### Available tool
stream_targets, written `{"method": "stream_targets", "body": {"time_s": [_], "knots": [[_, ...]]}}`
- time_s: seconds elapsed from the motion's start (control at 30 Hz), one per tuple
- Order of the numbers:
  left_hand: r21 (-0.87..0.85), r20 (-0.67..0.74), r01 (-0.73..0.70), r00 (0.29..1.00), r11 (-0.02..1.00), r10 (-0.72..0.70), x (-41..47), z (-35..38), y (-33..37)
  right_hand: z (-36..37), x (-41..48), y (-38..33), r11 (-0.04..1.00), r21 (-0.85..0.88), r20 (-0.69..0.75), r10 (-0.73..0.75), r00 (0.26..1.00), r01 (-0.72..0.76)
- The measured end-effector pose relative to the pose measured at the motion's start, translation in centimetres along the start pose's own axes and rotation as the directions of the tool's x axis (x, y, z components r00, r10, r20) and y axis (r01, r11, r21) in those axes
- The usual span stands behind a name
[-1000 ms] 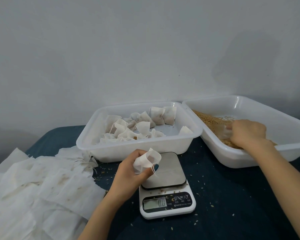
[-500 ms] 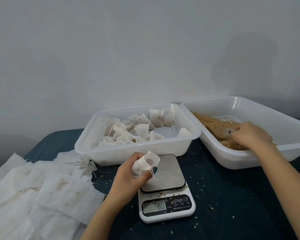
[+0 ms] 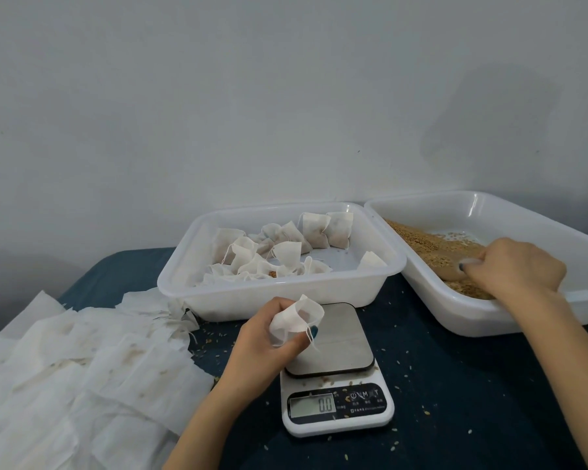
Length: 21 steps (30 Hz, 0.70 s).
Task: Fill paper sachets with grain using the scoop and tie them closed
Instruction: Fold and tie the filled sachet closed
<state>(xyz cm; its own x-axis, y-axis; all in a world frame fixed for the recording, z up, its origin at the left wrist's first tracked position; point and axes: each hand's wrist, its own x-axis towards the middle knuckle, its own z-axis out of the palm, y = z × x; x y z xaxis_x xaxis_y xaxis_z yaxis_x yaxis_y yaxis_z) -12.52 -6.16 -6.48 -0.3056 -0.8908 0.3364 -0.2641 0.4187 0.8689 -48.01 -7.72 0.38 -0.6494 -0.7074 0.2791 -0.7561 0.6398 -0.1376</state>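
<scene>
**Sachet held open, scoop down in the grain**

Pinches an open-mouthed paper sachet point(image 3: 297, 318) between thumb and fingers of the left hand point(image 3: 265, 337), over the left edge of the kitchen scale point(image 3: 336, 412), which reads 0.0. Grips the scoop point(image 3: 455, 272) in the clenched right hand point(image 3: 520, 269), low in the grain point(image 3: 421, 245) inside the right tray point(image 3: 489, 320). Shows tied sachets point(image 3: 316, 230) in the left tray point(image 3: 275, 296) and flat sachets point(image 3: 82, 368) heaped at far left.
</scene>
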Motion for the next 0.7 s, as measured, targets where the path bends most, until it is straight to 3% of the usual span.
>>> {"method": "stream_targets", "body": {"time_s": [0.4, 0.7], "knots": [[-0.006, -0.025, 0.013, 1.0, 1.0, -0.013, 0.1, -0.1, 0.2, -0.6, 0.0, 0.4, 0.996, 0.09, 0.006, 0.024, 1.0, -0.024], [-0.1, -0.046, 0.045, 0.998, 0.994, -0.05, 0.0, -0.2, 0.5, -0.9, 0.1, 2.5, 0.883, 0.467, 0.166, -0.031, 0.986, -0.051]]}}
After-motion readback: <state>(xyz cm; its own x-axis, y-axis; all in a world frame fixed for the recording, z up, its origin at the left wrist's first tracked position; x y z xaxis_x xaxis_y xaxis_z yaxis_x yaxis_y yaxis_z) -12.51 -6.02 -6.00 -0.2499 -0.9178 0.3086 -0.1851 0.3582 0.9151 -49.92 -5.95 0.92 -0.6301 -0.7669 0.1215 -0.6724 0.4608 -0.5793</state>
